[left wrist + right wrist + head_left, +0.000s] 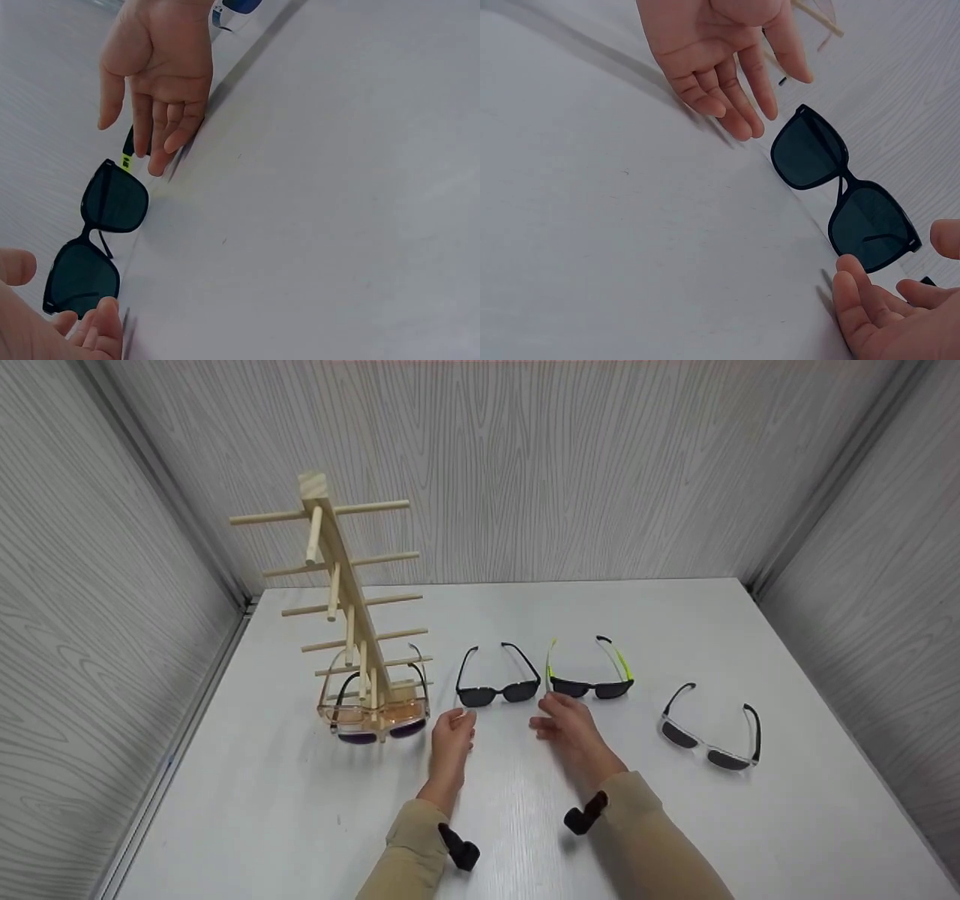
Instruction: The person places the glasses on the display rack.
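Note:
Black sunglasses lie on the white table between my two hands, lenses toward me and temples spread behind. My left hand is beside their left end, fingers relaxed and holding nothing. On the other side, my right hand has its fingers loosely bent just off the right end, near black sunglasses with neon yellow temples. Both wrist views show the black frame between the hands, apart from the upper hand; whether the nearer fingertips touch its edge I cannot tell.
A wooden display rack with rows of pegs stands at the left. Clear-framed glasses and purple-lensed glasses hang low on it. Sunglasses with a clear front and black temples lie at the right. Wood-grain panels enclose the table.

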Tool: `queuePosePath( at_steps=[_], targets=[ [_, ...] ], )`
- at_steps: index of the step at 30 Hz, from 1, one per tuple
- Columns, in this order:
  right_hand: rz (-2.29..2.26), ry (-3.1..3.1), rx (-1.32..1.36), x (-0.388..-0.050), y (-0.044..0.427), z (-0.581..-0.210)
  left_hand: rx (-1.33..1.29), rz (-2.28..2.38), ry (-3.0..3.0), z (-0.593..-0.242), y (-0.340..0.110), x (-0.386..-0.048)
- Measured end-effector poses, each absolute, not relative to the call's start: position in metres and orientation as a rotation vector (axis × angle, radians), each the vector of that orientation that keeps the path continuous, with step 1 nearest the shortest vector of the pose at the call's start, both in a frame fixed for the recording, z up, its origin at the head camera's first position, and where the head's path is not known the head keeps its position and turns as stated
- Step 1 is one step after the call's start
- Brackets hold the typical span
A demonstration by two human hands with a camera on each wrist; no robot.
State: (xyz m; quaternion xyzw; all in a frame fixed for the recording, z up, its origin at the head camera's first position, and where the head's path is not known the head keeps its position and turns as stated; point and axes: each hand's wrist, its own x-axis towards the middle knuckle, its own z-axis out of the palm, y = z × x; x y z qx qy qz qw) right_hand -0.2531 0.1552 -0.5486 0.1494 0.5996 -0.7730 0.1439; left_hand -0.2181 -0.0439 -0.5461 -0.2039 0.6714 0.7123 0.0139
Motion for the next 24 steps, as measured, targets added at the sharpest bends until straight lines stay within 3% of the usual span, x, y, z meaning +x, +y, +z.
queuePosePath(
  at_steps=[24],
  targets=[
    [-2.210,1.725,0.503,-0.269,0.144,-0.544,-0.674,2.366,1.945,-0.547,-0.039,-0.240]
  ],
)
